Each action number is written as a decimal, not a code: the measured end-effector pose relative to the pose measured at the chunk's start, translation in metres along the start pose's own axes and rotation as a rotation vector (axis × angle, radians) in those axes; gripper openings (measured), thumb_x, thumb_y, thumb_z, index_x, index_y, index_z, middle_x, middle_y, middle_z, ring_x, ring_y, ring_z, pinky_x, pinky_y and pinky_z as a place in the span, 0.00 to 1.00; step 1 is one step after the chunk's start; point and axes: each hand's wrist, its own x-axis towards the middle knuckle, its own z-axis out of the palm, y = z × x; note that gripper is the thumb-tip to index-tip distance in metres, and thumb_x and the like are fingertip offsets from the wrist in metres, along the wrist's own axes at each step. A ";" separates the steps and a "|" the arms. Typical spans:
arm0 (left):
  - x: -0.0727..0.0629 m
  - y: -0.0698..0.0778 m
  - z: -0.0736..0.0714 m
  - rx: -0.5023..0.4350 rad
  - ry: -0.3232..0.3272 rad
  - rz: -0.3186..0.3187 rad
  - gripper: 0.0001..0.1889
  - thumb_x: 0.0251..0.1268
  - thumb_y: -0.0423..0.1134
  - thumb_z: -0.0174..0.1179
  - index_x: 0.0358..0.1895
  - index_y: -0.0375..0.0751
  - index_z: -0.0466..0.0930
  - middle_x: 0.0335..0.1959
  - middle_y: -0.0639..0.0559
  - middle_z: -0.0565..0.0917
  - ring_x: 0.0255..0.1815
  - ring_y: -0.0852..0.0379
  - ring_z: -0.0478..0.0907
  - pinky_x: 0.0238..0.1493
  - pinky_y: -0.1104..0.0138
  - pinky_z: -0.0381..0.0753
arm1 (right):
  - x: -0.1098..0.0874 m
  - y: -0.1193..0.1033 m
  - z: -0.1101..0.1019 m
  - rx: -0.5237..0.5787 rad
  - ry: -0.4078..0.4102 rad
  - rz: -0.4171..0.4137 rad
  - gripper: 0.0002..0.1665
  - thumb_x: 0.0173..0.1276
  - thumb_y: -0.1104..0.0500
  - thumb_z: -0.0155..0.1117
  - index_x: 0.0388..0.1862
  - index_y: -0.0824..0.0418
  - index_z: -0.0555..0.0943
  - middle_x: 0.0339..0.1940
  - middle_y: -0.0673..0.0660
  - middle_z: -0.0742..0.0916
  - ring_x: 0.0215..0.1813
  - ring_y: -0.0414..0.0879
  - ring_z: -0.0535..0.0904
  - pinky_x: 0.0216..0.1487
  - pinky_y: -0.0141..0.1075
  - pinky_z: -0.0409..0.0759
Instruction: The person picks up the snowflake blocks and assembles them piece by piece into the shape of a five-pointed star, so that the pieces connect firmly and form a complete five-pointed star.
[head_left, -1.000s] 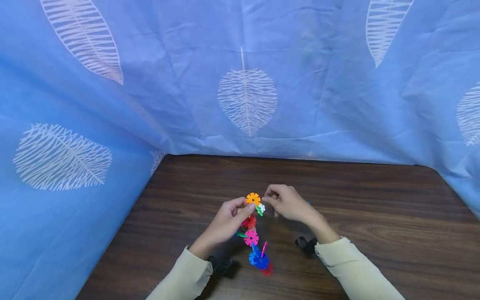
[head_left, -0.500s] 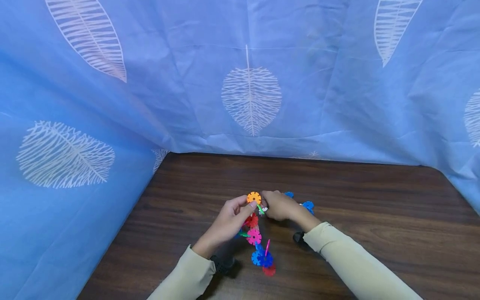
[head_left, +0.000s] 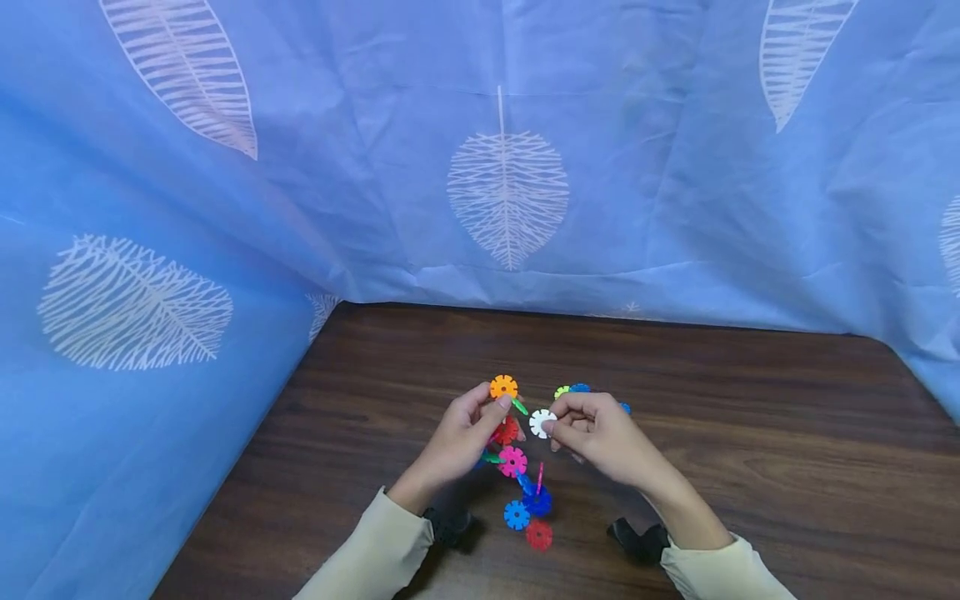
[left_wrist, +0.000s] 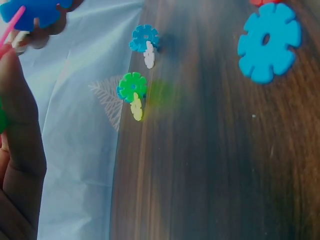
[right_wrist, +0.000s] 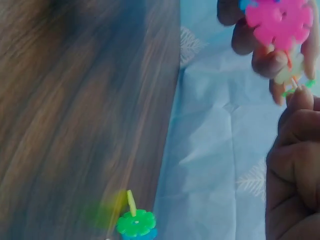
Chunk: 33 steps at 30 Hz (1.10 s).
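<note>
My left hand holds a chain of notched plastic flower discs, pinching it near the orange disc at the top. Below that hang a green disc seen edge-on, a red disc, a pink disc, and blue discs, down to a red disc. Between thumb and fingers, my right hand pinches a white disc, its face turned to the head camera, just right of the green disc. In the right wrist view, the pink disc partly covers the left fingers.
Behind the right hand on the dark wooden table lie a yellow-green disc and a blue disc. The left wrist view shows joined green and blue discs near the table edge. A blue leaf-print cloth hangs behind.
The right hand reached in at the white disc beside the green one, then drew back right with it, turning it face-on. The left hand stays nearly still with the chain.
</note>
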 end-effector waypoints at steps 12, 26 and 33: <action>-0.002 -0.001 0.005 0.030 0.044 -0.033 0.16 0.85 0.46 0.50 0.60 0.37 0.74 0.32 0.47 0.85 0.27 0.57 0.75 0.30 0.72 0.76 | -0.001 0.002 0.010 0.065 0.042 -0.024 0.05 0.75 0.66 0.65 0.40 0.70 0.83 0.28 0.65 0.86 0.19 0.42 0.73 0.20 0.28 0.73; -0.003 0.004 0.004 0.031 0.004 -0.041 0.12 0.83 0.41 0.52 0.55 0.36 0.73 0.25 0.50 0.70 0.24 0.57 0.66 0.26 0.73 0.69 | 0.002 -0.003 0.012 0.066 0.090 -0.014 0.05 0.74 0.67 0.67 0.37 0.70 0.84 0.25 0.64 0.86 0.19 0.46 0.74 0.21 0.28 0.75; -0.001 0.008 0.000 0.043 0.004 -0.081 0.13 0.83 0.41 0.50 0.57 0.36 0.74 0.29 0.50 0.73 0.26 0.56 0.69 0.31 0.73 0.73 | 0.003 -0.005 0.010 0.129 0.092 0.027 0.08 0.73 0.65 0.68 0.41 0.72 0.81 0.28 0.66 0.86 0.20 0.43 0.74 0.22 0.29 0.76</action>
